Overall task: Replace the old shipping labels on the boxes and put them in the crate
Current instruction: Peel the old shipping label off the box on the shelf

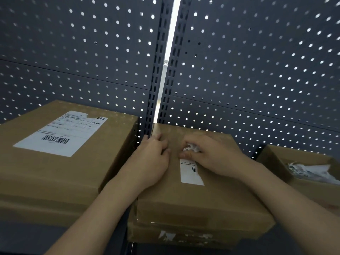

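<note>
Two bare forearms rise from the bottom edge of the frame and converge toward its centre, the left from the lower left, the right from the lower right. The left hand (153,159) lies palm down just left of centre, fingers together and pointing toward the upper right, fingertips curled over. The right hand (211,157) sits just right of centre, back of the hand up, its fingers (185,154) bent and drawn in toward the thumb in a pinch, the two hands near each other but apart.

Brown boxes (193,199); white barcoded labels (191,172)
</note>
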{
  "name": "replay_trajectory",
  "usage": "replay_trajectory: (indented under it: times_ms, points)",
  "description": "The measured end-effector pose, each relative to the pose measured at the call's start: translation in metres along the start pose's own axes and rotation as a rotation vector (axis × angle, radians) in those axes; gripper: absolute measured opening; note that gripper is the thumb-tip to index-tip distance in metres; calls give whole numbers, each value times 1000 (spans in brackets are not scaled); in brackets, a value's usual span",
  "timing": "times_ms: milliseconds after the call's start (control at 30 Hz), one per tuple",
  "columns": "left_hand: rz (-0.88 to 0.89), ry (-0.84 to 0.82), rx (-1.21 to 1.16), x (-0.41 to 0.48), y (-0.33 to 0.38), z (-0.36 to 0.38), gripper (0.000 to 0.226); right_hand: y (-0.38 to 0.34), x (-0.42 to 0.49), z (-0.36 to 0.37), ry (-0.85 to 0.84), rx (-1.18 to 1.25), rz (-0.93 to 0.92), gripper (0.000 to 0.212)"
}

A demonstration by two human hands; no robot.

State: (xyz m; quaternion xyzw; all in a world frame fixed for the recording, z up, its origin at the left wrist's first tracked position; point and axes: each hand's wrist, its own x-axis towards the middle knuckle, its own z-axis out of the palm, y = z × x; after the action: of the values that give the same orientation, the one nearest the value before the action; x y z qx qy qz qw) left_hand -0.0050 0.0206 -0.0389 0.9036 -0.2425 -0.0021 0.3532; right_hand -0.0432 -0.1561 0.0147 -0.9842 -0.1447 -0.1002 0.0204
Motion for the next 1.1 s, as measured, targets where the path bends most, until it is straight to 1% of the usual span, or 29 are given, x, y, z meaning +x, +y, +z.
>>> replay_trajectory:
  times_ms: [67,167,267,333,400,433,500,600,767,800,867,900,933,967,1000,1033,1100]
  points:
    - [0,-7,-7,1,-2,1,27,-4,-3,-1,5,81,-39,21]
    - [-14,-14,-13,0,-1,0,29,-1,-6,1,46,158,-11,16]
    - [-14,-8,-18,-1,2,0,30,10,-10,7,129,152,36,22]
    - [-22,-12,-20,-1,2,0,30,13,-15,9,155,192,21,26]
    - [-30,-10,-6,-2,2,0,30,10,-18,7,171,163,-6,28]
    - [-28,-7,4,-2,2,0,30,8,-19,6,167,180,-15,31]
    - [-33,-8,13,-3,2,0,31,4,-20,3,147,309,-16,36]
    - [-43,-10,7,-5,4,-2,33,2,-20,-2,86,466,-25,31]
    - [-44,-2,6,-6,5,-2,33,5,-23,4,35,497,-8,26]
    - [-41,1,12,-6,5,-2,33,7,-23,6,68,459,-3,27]
    - [-38,9,35,-5,6,-2,34,10,-22,6,161,347,-22,47]
    - [-40,10,39,-5,6,-2,34,12,-21,7,169,370,-20,59]
    - [-46,11,34,-5,6,-2,34,11,-21,7,154,444,0,68]
    - [-51,8,23,-5,6,-2,34,12,-21,8,155,499,29,72]
    - [-52,6,12,-5,5,-2,34,12,-21,9,183,522,52,70]
    - [-48,4,7,-5,4,-2,33,12,-21,8,226,536,75,63]
    - [-38,8,9,-4,3,-1,32,12,-24,8,307,593,85,38]
